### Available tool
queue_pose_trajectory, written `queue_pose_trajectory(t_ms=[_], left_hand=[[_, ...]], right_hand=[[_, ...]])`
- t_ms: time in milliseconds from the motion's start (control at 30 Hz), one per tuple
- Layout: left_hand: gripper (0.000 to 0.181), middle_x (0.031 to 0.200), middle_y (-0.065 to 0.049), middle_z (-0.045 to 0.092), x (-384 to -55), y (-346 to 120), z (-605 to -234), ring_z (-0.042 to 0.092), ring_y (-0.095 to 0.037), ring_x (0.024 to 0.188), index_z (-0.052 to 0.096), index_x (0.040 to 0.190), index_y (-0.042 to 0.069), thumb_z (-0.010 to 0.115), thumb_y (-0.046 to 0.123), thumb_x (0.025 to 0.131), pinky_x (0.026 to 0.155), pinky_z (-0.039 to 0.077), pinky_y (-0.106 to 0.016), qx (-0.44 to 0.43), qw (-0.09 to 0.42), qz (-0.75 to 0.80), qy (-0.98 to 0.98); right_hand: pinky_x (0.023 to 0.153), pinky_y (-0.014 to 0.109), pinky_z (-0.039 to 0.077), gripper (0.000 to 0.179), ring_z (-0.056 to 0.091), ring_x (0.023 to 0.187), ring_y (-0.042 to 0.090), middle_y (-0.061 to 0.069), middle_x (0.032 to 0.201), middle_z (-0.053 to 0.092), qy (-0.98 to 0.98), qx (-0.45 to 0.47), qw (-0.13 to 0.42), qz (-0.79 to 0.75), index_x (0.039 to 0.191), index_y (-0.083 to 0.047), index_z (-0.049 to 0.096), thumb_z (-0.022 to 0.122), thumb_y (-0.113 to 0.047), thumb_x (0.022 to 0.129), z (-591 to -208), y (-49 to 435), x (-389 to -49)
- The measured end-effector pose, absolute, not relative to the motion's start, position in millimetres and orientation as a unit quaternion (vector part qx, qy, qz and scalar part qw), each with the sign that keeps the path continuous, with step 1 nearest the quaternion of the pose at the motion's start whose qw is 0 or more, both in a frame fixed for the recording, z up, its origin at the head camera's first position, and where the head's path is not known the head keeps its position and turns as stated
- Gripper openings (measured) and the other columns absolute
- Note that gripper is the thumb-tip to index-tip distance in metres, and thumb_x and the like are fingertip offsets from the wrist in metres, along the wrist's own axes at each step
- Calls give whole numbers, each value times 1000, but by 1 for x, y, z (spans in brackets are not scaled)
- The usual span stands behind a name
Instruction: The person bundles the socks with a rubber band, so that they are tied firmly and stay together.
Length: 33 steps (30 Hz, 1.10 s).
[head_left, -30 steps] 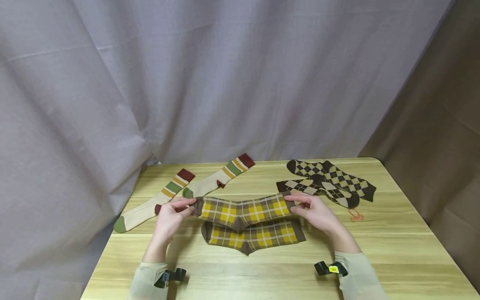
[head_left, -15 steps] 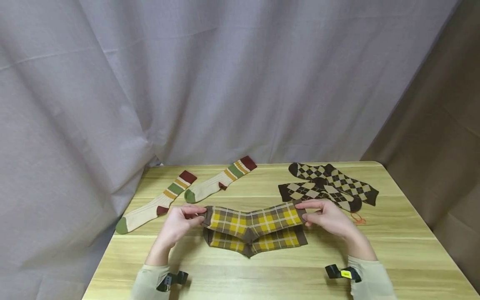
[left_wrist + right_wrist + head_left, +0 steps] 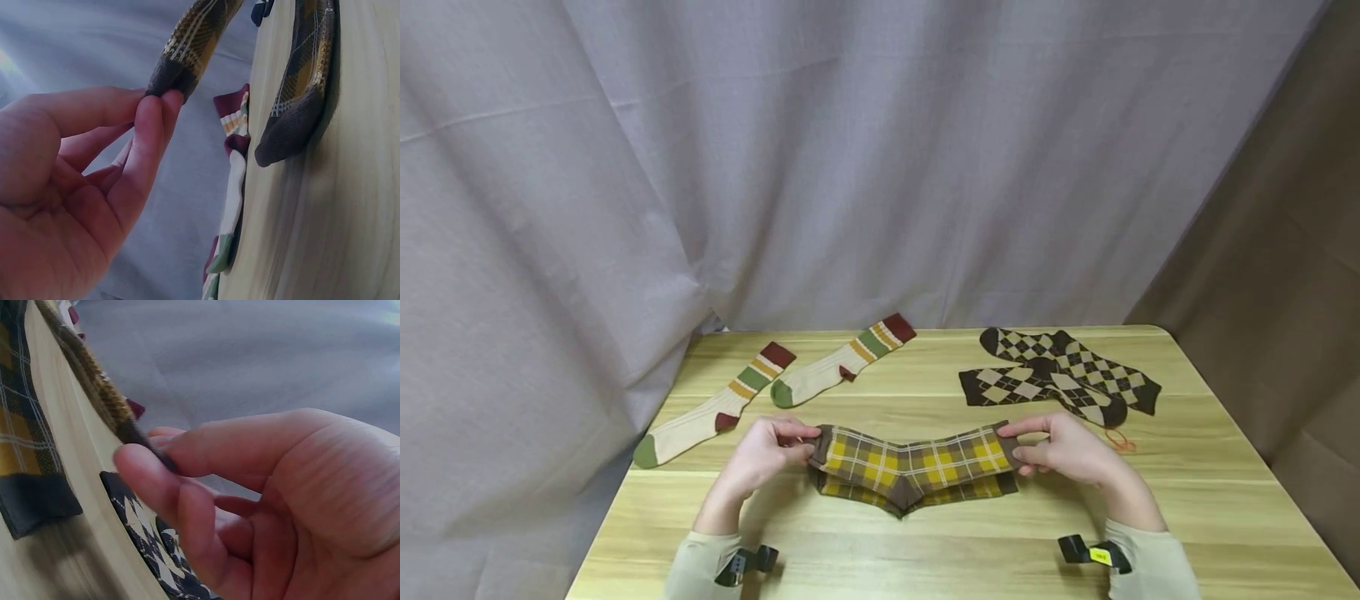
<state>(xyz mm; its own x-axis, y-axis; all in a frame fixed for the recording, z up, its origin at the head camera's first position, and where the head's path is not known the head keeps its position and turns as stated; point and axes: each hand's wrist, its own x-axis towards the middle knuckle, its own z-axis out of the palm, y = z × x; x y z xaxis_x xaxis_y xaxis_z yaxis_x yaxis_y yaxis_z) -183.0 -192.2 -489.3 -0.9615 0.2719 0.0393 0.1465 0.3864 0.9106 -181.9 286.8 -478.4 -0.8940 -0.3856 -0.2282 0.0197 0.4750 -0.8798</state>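
Observation:
Brown and yellow plaid sock [image 3: 865, 457] hangs stretched between both hands, its heel sagging in the middle. My left hand [image 3: 756, 465] pinches its dark toe [image 3: 165, 78] between thumb and fingers. At the other end my right hand [image 3: 1071, 454] pinches the dark cuff [image 3: 1007, 442]. Beneath it a matching plaid sock [image 3: 303, 75] lies flat on the table, mostly covered by the held one in the head view. In the right wrist view the lower sock's cuff [image 3: 37, 503] rests on the wood, apart from the right fingers.
Two cream socks with striped tops, the nearer [image 3: 700, 423] and the farther [image 3: 820, 375], lie at the table's back left. Dark argyle socks [image 3: 1037, 383] overlap at the back right, with an orange loop [image 3: 1120, 442] beside them. Grey curtain [image 3: 880, 167] hangs behind the wooden table [image 3: 865, 558].
Both hands have brought the held plaid sock down and slightly right, so it now covers more of the lower one. The cream and argyle socks have stayed put.

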Motion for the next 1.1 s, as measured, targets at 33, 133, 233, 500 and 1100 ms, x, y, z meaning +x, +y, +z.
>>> queue_pose_trajectory(t_ms=[33, 133, 233, 500, 1100], left_hand=[[26, 118, -16, 73, -183, -192, -489, 69, -23, 99, 82, 113, -1, 81, -2, 88, 77, 59, -23, 126, 64, 540, 830], [27, 118, -18, 73, -182, -192, -488, 69, -20, 92, 81, 114, -2, 81, -3, 87, 74, 60, -24, 124, 83, 539, 829], [29, 116, -19, 73, -181, -193, -488, 70, -19, 84, 79, 116, -4, 80, -4, 87, 70, 62, -29, 122, 105, 544, 823], [31, 97, -11, 74, -184, -193, -491, 69, -18, 74, 77, 118, -7, 77, -6, 87, 66, 63, -37, 123, 130, 534, 826], [30, 75, -4, 72, -186, -192, -505, 66, -15, 68, 79, 115, -7, 77, -7, 86, 61, 54, -26, 115, 151, 496, 847]], right_hand=[[55, 26, 53, 47, 74, 71, 35, 14, 88, 77, 834, -112, 206, -500, 140, 4, 66, 75, -4, 94, -478, 287, -181], [53, 24, 51, 48, 74, 72, 34, 13, 94, 77, 831, -117, 218, -498, 141, 3, 66, 75, -3, 94, -477, 288, -180], [51, 22, 48, 48, 73, 70, 36, 13, 95, 77, 831, -128, 225, -492, 141, 4, 65, 75, -2, 94, -476, 286, -178], [54, 30, 56, 48, 74, 72, 38, 24, 126, 70, 832, -132, 226, -489, 139, 5, 66, 74, 3, 92, -478, 282, -177], [82, 39, 54, 35, 65, 99, 25, 17, 124, 74, 890, -152, 193, -385, 121, -4, 79, 83, -6, 86, -495, 276, -181]])
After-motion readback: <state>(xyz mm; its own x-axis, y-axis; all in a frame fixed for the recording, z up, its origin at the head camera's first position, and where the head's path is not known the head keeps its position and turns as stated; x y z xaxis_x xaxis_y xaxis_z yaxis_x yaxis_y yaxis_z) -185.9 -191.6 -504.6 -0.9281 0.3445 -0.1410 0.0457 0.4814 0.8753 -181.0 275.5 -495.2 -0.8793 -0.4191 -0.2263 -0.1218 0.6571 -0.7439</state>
